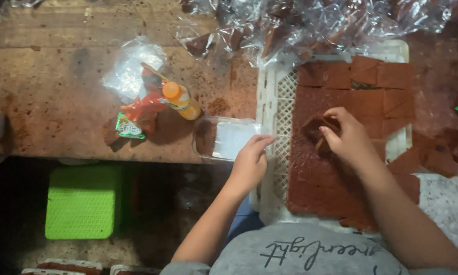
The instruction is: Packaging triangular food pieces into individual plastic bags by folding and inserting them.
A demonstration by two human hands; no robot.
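Note:
My left hand [251, 161] grips the near right edge of a clear plastic box [224, 138] that lies on the wooden table. My right hand [345, 135] is over a white perforated crate [279, 102] covered with flat reddish-brown sheets [320, 178] cut into square pieces. Its fingers pinch a brown piece [323, 133] lifted from a gap in the layer. More cut squares [381, 76] lie at the far end of the crate.
Crumpled clear plastic film [310, 25] lies beyond the crate. A small orange-capped bottle [182, 101], red and green wrappers [137, 117] and a plastic bag [130, 66] sit on the worn table [51, 91]. A green stool [82, 201] stands below. Loose brown pieces [442, 153] lie at right.

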